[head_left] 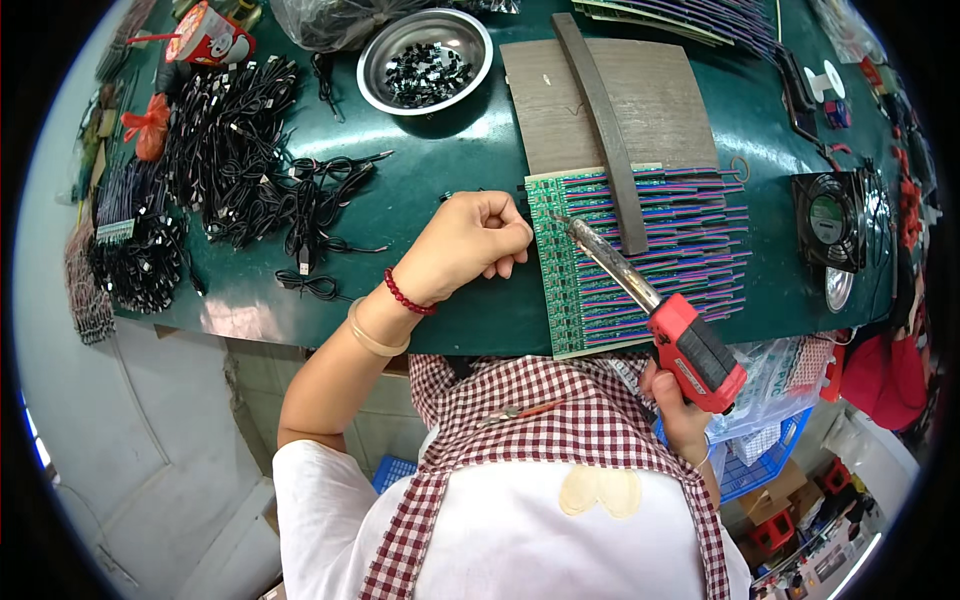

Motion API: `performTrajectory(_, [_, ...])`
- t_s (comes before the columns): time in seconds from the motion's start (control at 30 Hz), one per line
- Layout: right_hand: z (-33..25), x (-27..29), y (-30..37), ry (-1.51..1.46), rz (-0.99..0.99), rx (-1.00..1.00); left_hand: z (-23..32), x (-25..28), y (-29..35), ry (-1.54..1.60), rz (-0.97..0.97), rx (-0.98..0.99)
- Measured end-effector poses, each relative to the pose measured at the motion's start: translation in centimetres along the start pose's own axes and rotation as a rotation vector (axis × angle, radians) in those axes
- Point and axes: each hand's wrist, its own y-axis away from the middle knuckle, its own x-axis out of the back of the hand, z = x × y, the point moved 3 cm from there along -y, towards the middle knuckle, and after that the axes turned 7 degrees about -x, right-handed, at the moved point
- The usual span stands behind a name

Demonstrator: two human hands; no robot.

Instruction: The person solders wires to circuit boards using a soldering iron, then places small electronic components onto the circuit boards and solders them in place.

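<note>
Clasping a plastic-handled soldering iron point(672, 322) is the right hand point(681, 414), while the left hand point(476, 236) curls, contents unclear, beside green boards point(557, 272).

Red cup point(214, 40) near orange bag point(148, 128)

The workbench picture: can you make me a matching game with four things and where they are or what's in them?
Things:
1. Soldering iron
2. Metal bowl
3. Cooling fan
4. Dark red bead bracelet

Clues:
A. Around the wrist of the left hand
B. Near the right end of the green table
C. Held in the right hand
D. Has small black parts inside

Right pairs: 1-C, 2-D, 3-B, 4-A
</note>
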Motion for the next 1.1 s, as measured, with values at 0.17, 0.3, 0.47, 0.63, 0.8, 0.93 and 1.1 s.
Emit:
performTrajectory(0.17, [0.2, -0.4, -0.4, 0.154, -0.065, -0.019, 0.0, 0.1, 0.0, 0.022, 0.001, 0.014])
performTrajectory(0.3, [0.5, -0.5, -0.4, 0.136, -0.039, 0.003, 0.0, 0.1, -0.1, 0.028, -0.005, 0.017])
performTrajectory(0.47, [-0.9, -1.1, -0.9, 0.194, -0.02, 0.086, -0.1, 0.0, -0.1, 0.02, 0.004, 0.016])
performTrajectory(0.63, [-0.4, -1.0, -0.7, 0.229, -0.033, 0.119, -0.1, 0.0, -0.1, 0.008, 0.015, 0.012])
performTrajectory(0.8, [0.3, -0.9, -0.1, 0.239, -0.059, 0.076, 0.0, -0.1, 0.0, 0.0, 0.024, -0.001])
performTrajectory(0.93, [0.4, -0.8, 0.3, 0.147, 0.009, 0.047, -0.1, 0.0, 0.0, 0.012, 0.027, 0.0])
performTrajectory(1.1, [0.3, -0.5, 0.4, 0.028, 0.055, -0.002, -0.1, -0.1, 0.0, -0.002, 0.035, 0.0])
